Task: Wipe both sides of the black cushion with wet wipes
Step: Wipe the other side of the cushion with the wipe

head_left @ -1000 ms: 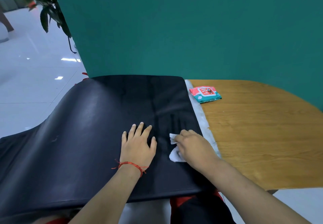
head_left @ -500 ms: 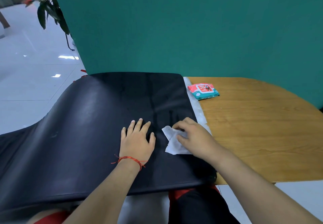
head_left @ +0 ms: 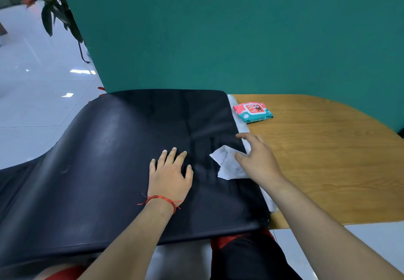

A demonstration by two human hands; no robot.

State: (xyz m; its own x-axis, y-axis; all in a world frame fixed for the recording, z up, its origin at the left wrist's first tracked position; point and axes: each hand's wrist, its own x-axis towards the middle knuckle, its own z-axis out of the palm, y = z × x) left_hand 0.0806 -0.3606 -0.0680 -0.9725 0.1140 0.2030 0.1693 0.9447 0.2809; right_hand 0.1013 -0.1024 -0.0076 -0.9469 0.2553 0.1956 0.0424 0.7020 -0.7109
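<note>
We press our left hand (head_left: 169,176) flat, fingers straight and spread, on the black cushion (head_left: 122,148), which covers the left end of the table (head_left: 328,159) and sags off its left edge. Our right hand (head_left: 258,159) rests with outstretched fingers on the crumpled wet wipe (head_left: 227,164) by the cushion's right edge, gripping nothing. The wipes pack (head_left: 252,111) sits near the table's far edge.

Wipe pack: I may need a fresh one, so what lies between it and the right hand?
Head view: only bare wooden table between the pack and the right hand.
</note>
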